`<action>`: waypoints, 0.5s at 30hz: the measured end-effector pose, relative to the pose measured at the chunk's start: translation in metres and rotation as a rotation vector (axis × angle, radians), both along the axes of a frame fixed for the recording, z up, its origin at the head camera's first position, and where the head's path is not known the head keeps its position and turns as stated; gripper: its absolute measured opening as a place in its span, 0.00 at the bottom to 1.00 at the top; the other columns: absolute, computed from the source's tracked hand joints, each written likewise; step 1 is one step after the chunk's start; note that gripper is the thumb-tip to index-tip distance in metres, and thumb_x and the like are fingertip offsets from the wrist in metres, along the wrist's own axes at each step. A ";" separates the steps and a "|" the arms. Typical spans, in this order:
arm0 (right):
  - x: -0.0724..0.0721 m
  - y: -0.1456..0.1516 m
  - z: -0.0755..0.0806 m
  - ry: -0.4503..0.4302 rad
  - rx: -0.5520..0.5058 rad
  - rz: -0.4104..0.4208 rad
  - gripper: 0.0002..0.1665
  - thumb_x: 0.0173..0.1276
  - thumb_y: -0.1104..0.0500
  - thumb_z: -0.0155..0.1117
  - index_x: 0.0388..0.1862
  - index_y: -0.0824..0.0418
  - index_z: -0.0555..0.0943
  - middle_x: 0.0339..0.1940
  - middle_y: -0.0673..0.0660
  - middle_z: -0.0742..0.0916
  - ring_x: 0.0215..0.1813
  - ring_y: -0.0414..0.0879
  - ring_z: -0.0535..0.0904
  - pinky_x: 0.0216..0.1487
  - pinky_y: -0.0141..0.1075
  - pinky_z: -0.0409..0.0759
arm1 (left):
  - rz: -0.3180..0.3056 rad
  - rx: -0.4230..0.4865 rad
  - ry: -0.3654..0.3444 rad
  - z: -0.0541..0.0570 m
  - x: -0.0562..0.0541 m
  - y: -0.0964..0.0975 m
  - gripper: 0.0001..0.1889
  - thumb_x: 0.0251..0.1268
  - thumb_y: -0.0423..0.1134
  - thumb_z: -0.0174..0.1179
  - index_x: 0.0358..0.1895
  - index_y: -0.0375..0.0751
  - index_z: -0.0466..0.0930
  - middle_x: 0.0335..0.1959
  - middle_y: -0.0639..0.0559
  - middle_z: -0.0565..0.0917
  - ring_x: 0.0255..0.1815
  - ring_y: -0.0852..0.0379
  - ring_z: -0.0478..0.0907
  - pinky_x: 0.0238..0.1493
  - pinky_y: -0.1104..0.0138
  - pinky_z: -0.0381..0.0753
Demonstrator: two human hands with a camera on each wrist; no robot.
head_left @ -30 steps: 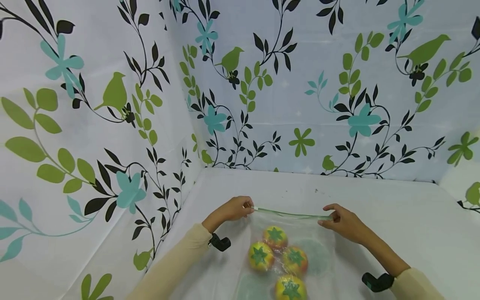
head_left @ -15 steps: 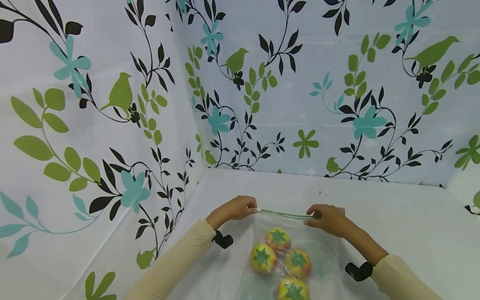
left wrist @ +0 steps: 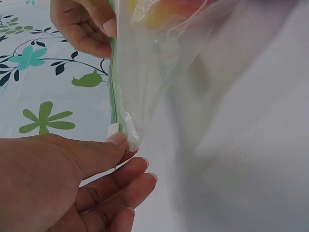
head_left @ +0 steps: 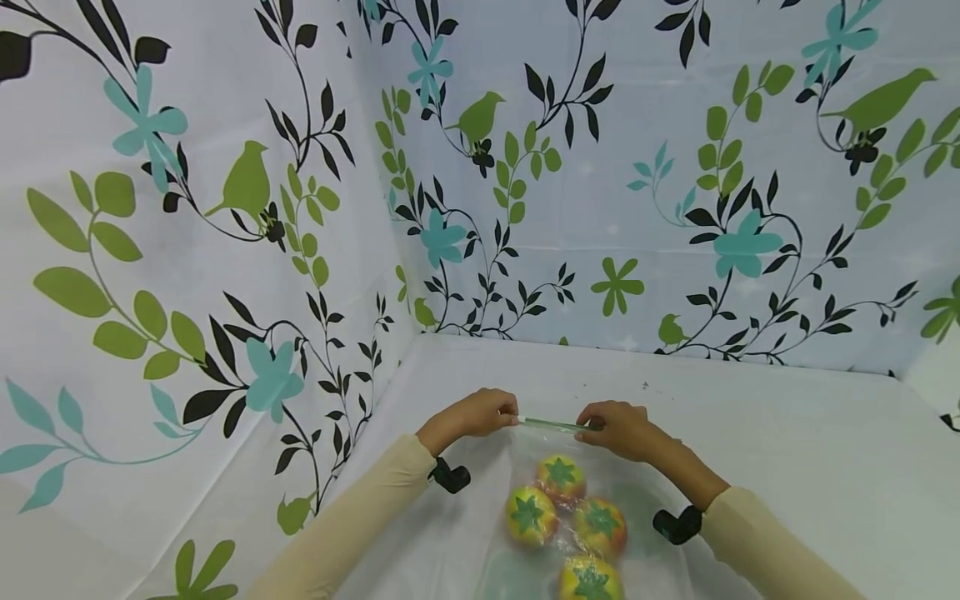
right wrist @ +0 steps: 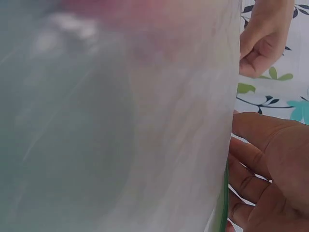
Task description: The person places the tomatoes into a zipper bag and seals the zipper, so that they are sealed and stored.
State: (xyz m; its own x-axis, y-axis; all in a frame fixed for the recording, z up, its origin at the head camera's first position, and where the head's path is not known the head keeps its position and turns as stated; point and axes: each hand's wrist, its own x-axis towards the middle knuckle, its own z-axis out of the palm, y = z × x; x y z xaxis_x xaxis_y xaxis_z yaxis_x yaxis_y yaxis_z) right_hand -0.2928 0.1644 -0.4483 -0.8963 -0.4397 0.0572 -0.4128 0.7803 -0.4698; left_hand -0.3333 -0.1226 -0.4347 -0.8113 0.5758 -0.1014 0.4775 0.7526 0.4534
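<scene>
A clear zip bag [head_left: 645, 500] with a green zip strip hangs or lies upright before me, holding several red-yellow tomato-like fruits [head_left: 530, 514] with green star-shaped tops. My left hand [head_left: 480, 413] pinches the bag's top left corner between thumb and forefinger, beside a white slider [left wrist: 113, 129] on the strip. Farther along the green strip [left wrist: 113, 82], my right hand [head_left: 618, 429] pinches the top edge between thumb and fingers, close to the left hand. In the right wrist view the bag's cloudy film covers most of the frame and partly hides the right fingertips.
A white-covered table [head_left: 787, 450] lies beneath the bag. Behind and to the left hang sheets [head_left: 525, 275] printed with leaves, birds and flowers. Small dark specks [head_left: 646, 385] mark the table near its back edge. Black wrist cameras [head_left: 677, 526] sit on both forearms.
My right hand has slid leftward along the zip strip toward the left hand. The left hand keeps its pinch on the corner, and the view has shifted slightly.
</scene>
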 end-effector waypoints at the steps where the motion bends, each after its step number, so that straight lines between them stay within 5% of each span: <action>1: -0.001 -0.004 0.001 -0.004 -0.001 0.009 0.12 0.74 0.48 0.71 0.49 0.52 0.88 0.39 0.45 0.91 0.43 0.45 0.85 0.47 0.56 0.69 | -0.001 -0.001 0.000 0.000 0.000 0.000 0.06 0.80 0.39 0.60 0.42 0.44 0.83 0.38 0.54 0.84 0.36 0.59 0.73 0.40 0.64 0.73; 15: -0.017 -0.061 0.008 -0.019 -0.030 0.099 0.10 0.77 0.51 0.69 0.50 0.54 0.88 0.36 0.45 0.91 0.36 0.38 0.82 0.45 0.50 0.68 | -0.024 -0.013 0.032 -0.002 -0.004 0.000 0.05 0.79 0.39 0.62 0.43 0.44 0.86 0.42 0.53 0.88 0.37 0.61 0.76 0.44 0.64 0.76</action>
